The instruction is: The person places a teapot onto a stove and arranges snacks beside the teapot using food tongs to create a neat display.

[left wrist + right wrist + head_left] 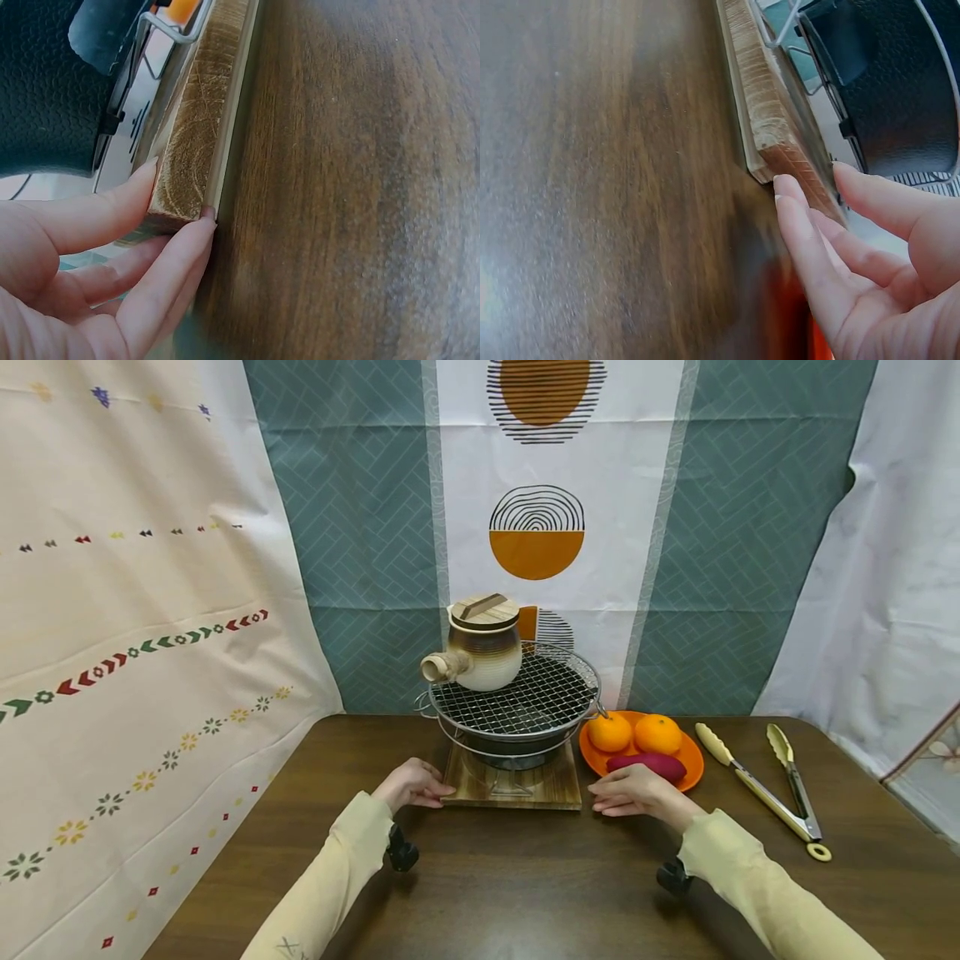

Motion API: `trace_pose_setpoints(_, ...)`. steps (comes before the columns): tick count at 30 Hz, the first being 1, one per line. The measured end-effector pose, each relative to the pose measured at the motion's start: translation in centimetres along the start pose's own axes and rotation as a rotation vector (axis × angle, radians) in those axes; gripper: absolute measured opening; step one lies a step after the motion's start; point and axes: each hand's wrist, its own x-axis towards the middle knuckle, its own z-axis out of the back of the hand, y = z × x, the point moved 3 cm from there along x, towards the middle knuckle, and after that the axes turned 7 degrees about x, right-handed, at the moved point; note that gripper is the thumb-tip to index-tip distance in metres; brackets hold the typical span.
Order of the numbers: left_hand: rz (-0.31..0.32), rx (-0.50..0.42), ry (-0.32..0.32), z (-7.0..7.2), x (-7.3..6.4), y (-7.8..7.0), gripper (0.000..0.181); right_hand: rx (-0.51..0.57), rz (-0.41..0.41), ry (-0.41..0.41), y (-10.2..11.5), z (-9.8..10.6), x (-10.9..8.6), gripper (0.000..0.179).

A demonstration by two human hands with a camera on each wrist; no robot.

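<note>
One wooden board [552, 787], seemingly being positioned, sits near the tabletop's [517, 877] far edge, left fingers [169, 274] pinching its corner, right fingers [804, 247] parted just beside it, the next move likely needing their grip.

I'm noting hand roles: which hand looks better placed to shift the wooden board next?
Probably the left hand: it pinches the wooden board at the near left corner, while the right hand appears slightly short of the right edge.
</note>
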Motion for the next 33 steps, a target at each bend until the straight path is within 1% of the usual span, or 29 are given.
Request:
trace_pose_setpoints(8,0.006,0.001,-0.018,-0.1,0.1,0.3,0.043,0.019,0.019,-0.011,1.0,1.0,-1.0,0.034)
trace_pose_setpoints(14,-0.001,-0.003,-0.01,-0.1,0.4,0.3,0.041,0.008,0.065,0.004,2.0,2.1,-1.9,0.033)
trace_pose_setpoints(18,-0.001,-0.005,-0.009,-0.1,0.3,0.3,0.041,-0.01,0.071,0.011,2.5,2.8,-2.3,0.035)
trace_pose_setpoints(21,0.001,-0.005,-0.006,-0.1,0.3,0.3,0.042,-0.02,0.071,0.002,2.6,3.5,-2.6,0.034)
trace_pose_setpoints(26,0.002,0.006,-0.006,-0.1,0.4,0.3,0.042,-0.068,0.086,-0.019,2.8,4.7,-3.3,0.034)
trace_pose_setpoints(33,-0.001,0.005,-0.005,-0.1,0.4,0.2,0.042,-0.117,0.084,-0.084,3.1,6.4,-4.2,0.038)
